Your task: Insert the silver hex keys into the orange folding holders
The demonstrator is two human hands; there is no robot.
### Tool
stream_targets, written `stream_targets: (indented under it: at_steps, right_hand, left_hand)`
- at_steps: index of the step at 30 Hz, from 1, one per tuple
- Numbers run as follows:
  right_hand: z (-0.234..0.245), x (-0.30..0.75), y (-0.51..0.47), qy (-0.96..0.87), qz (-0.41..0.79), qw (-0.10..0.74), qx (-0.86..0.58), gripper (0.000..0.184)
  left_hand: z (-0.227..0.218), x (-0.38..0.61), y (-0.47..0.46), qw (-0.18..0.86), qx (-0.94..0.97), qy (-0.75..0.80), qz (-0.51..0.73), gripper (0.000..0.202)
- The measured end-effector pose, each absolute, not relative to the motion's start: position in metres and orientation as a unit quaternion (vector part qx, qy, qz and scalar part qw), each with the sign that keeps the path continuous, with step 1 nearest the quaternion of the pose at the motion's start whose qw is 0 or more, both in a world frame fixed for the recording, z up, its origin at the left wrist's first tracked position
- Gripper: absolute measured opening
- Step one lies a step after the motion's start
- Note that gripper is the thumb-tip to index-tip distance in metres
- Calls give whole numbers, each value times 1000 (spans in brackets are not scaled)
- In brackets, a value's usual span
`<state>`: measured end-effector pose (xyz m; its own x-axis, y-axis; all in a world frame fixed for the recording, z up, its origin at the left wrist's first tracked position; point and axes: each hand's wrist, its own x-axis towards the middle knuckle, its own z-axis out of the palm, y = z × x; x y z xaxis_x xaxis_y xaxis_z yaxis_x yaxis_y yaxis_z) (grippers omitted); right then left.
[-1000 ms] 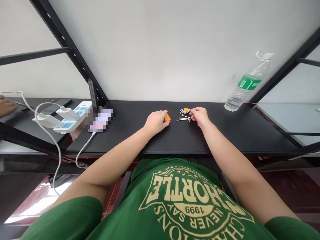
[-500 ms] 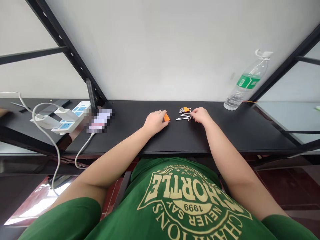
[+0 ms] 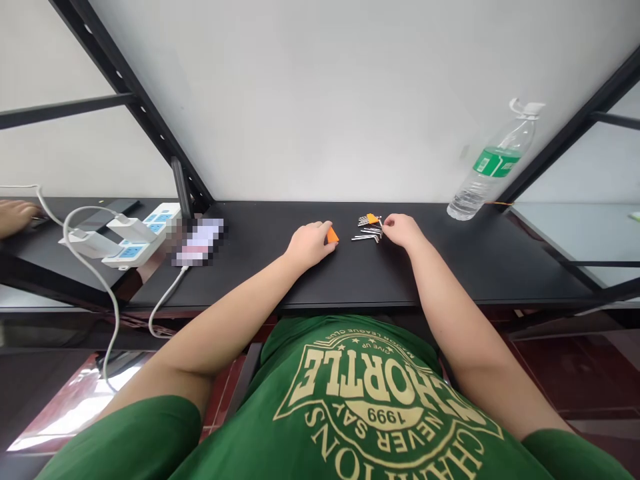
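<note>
Slim, silvery, L-shaped metal keys [image 3: 364, 237] lay on the black tabletop [image 3: 250, 280], at three o'clock from the left hand [image 3: 307, 247], which curled loosely around an orange piece [image 3: 333, 235]. The keys looked light, stiff and slick, probably best taken mid-shaft. The right hand [image 3: 403, 231] had its fingertips drawn together by their bent ends (whether one was pinched, I couldn't tell). An orange holder [image 3: 372, 219] sat at twelve o'clock from them.

Pale wall [image 3: 320, 100] | black desk [image 3: 260, 233] | black frame [image 3: 113, 63] | red tiled floor [image 3: 220, 400]
</note>
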<state>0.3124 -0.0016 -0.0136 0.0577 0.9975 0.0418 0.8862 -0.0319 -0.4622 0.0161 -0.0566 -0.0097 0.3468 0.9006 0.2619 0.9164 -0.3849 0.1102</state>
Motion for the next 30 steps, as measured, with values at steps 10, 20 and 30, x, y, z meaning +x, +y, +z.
stream_targets:
  at_steps: [10,20,30]
  right_hand:
    - [-9,299,-13,-718,156,158,-660,14]
    - [1,306,-14,-692,132,130,-698,26]
    - [4,305,-21,-686,156,163,-692,16]
  left_hand:
    - [-9,16,-57,14,-819,-555,-141,47]
    - [-9,16,-56,10,-820,-556,-136,46]
    - [-10,16,-56,6,-822,-551,-143,44]
